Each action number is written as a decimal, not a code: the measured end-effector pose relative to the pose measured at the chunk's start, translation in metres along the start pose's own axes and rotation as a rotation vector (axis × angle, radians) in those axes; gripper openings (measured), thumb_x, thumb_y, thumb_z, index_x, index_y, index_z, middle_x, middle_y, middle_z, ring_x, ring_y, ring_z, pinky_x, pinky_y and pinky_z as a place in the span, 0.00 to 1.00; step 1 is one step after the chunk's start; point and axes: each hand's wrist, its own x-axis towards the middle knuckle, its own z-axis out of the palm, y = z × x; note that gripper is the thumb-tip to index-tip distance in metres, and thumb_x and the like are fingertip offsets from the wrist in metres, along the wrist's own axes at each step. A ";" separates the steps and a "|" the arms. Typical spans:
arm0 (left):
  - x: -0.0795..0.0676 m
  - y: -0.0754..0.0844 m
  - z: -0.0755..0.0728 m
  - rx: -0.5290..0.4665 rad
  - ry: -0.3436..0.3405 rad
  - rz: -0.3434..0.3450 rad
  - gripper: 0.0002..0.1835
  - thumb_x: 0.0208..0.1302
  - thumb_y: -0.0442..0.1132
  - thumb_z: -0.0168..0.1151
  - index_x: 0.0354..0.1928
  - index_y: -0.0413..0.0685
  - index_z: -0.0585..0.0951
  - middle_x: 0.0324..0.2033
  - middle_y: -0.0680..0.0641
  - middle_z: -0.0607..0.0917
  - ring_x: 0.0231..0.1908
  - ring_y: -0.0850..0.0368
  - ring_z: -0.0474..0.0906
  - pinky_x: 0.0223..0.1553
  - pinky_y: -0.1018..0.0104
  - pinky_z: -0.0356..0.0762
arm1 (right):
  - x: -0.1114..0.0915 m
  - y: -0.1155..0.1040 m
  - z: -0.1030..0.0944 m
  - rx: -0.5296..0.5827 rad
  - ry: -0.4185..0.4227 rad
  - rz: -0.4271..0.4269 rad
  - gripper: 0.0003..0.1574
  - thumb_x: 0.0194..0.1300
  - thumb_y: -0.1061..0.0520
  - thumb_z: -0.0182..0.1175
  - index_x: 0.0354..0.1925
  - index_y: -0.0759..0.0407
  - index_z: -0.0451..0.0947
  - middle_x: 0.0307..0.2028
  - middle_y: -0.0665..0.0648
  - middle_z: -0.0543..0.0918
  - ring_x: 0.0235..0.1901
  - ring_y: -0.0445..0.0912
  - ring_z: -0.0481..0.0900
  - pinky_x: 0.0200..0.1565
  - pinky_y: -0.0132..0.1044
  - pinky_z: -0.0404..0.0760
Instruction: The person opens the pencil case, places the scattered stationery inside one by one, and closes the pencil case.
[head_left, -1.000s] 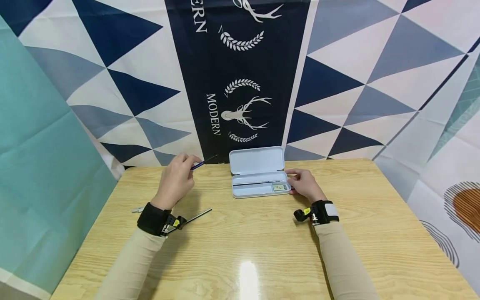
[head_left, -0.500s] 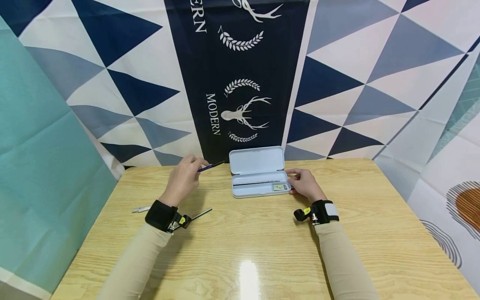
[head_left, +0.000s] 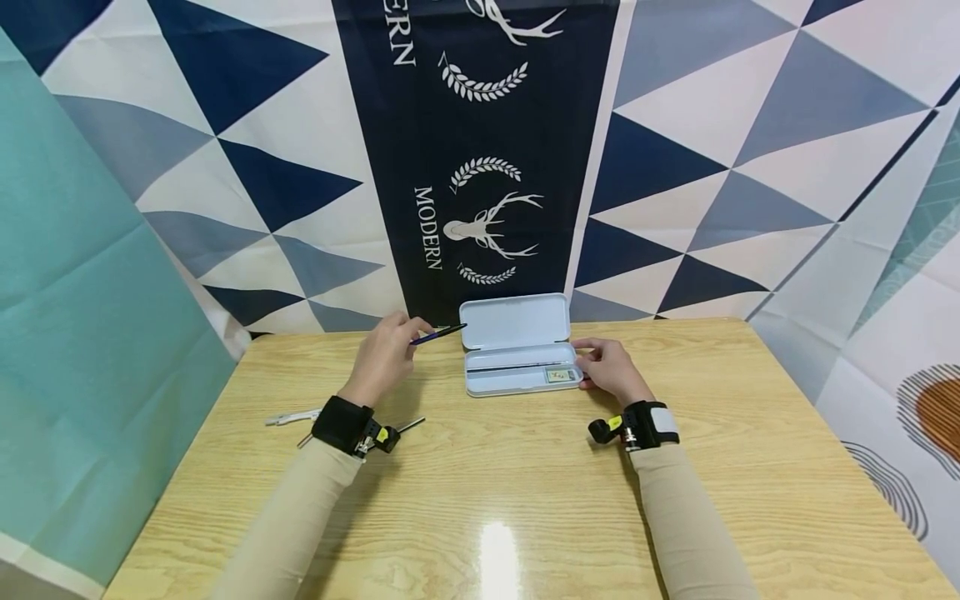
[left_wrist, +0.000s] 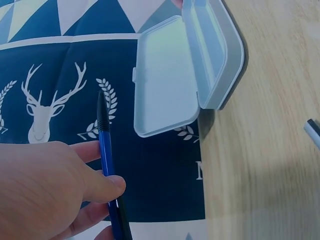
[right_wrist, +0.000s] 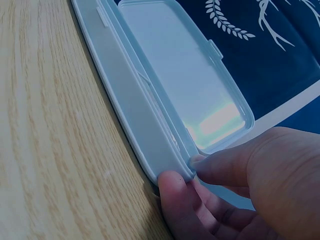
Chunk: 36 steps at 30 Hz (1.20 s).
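My left hand [head_left: 382,358] pinches a blue pen [left_wrist: 107,155] between thumb and fingers, its black end pointing toward the pencil case. The light blue pencil case [head_left: 487,385] lies at the back of the table, its lid [head_left: 516,322] raised. The pen's end is near the lid's left edge in the head view. Inside the case are a thin dark stick [head_left: 504,367] and a small rectangular block [head_left: 559,375] with a yellow-green pattern. At the case's right end, my right hand [head_left: 611,371] grips the wall, thumb at the inner rim and fingers outside.
A silver-white slim tool [head_left: 291,417], perhaps a drawing compass, lies on the wooden table [head_left: 510,475] to the left. A slim metallic rod [head_left: 412,424] lies partly hidden under my left wrist. Behind the table hangs a patterned cloth [head_left: 491,150].
My left hand has moved right with the blue pen, bringing it closer to the lid. More of the silver-white tool now shows. The right hand stays on the pencil case.
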 end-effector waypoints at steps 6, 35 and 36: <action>0.004 0.003 0.010 -0.003 -0.002 0.026 0.23 0.66 0.17 0.68 0.56 0.45 0.91 0.45 0.38 0.89 0.46 0.43 0.86 0.45 0.52 0.89 | 0.000 0.000 0.000 0.001 0.002 0.004 0.29 0.86 0.64 0.55 0.79 0.66 0.74 0.47 0.64 0.78 0.32 0.42 0.84 0.33 0.30 0.89; 0.024 0.025 0.040 -0.065 -0.024 0.091 0.21 0.67 0.18 0.70 0.56 0.45 0.92 0.47 0.40 0.91 0.49 0.42 0.88 0.52 0.50 0.90 | -0.004 -0.002 0.000 -0.010 0.003 0.004 0.29 0.86 0.64 0.55 0.79 0.66 0.74 0.46 0.64 0.79 0.31 0.43 0.84 0.33 0.30 0.89; 0.024 0.026 0.041 -0.064 -0.022 0.094 0.20 0.67 0.19 0.70 0.56 0.45 0.92 0.47 0.40 0.91 0.49 0.42 0.88 0.52 0.51 0.90 | -0.004 -0.002 0.000 -0.008 0.006 0.005 0.29 0.86 0.64 0.55 0.79 0.66 0.74 0.46 0.64 0.78 0.32 0.43 0.84 0.33 0.30 0.89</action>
